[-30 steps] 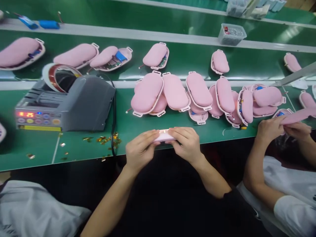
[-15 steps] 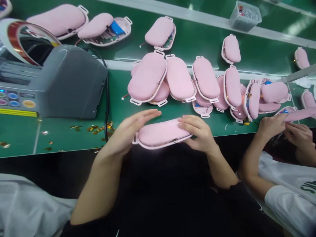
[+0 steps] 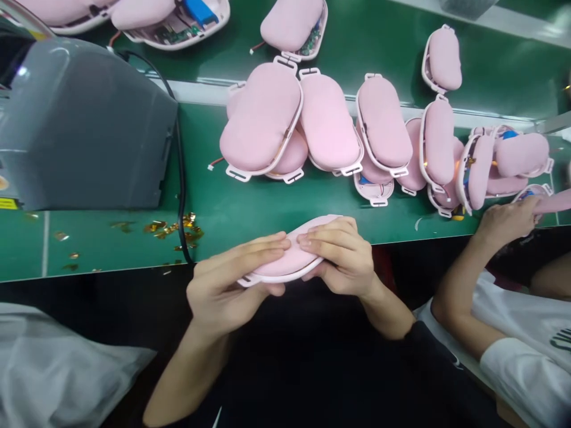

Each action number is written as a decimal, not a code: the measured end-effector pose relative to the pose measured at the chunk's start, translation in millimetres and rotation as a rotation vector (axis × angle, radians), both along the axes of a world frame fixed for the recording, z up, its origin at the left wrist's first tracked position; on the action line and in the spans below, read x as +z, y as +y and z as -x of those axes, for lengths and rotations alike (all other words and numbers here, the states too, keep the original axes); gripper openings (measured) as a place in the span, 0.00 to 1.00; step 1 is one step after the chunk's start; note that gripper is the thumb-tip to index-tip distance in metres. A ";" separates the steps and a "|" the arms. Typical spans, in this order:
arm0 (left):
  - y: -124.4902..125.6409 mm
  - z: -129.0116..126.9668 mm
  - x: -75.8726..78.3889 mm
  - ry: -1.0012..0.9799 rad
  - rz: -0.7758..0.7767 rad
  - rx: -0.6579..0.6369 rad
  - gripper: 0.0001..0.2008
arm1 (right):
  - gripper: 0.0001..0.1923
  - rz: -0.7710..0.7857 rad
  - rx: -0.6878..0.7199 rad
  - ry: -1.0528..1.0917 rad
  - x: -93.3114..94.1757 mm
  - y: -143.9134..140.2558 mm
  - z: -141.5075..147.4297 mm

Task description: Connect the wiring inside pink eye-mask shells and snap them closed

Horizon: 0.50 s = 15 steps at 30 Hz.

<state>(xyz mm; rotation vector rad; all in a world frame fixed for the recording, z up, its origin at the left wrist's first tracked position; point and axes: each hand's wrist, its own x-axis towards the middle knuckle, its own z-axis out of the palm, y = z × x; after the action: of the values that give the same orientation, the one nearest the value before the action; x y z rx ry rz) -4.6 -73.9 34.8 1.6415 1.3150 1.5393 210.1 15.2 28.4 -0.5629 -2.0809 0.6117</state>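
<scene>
Between my two hands, at the table's front edge, is a pink oval device casing (image 3: 292, 257) with a soft-looking pink top and a white rim. My left hand (image 3: 234, 276) grips its left end, fingers on top and thumb underneath. On the right end, my right hand (image 3: 341, 255) presses its fingers on the pink top, thumb below the rim. The casing is tilted, its near side lower. Just behind it lie similar casings, among them a large one (image 3: 263, 122) with a red wire and another (image 3: 330, 125) beside it.
A grey tape dispenser (image 3: 89, 128) stands on the left, with a black cable (image 3: 181, 172) and gold tape scraps (image 3: 172, 229) nearby. Half-open casings with a blue battery (image 3: 200, 10) lie behind. At right, a co-worker's hand (image 3: 511, 223) holds a pink part.
My left hand has closed onto the casing's left end; before, its fingers were spread off it. My right fingers have moved inward on the top. The view has shifted closer to the table.
</scene>
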 end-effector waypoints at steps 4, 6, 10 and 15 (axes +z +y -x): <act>-2.2 -8.8 -1.1 -0.011 -0.061 0.035 0.18 | 0.15 -0.010 -0.003 0.077 -4.0 -2.0 5.7; -2.8 -7.2 -2.5 -0.005 -0.064 0.026 0.18 | 0.17 -0.033 0.013 0.072 -4.0 -1.8 4.0; -5.1 22.3 1.0 0.100 0.015 -0.095 0.17 | 0.18 0.011 0.095 -0.084 -7.4 8.7 -10.1; -8.0 51.6 16.7 0.585 0.110 0.004 0.15 | 0.17 0.125 0.107 -0.089 -21.1 23.5 -15.7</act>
<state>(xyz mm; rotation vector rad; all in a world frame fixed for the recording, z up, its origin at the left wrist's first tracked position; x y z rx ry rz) -56.1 -82.0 51.4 2.1018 1.6530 0.9908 225.8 38.7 7.3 -0.5615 -2.1782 0.7956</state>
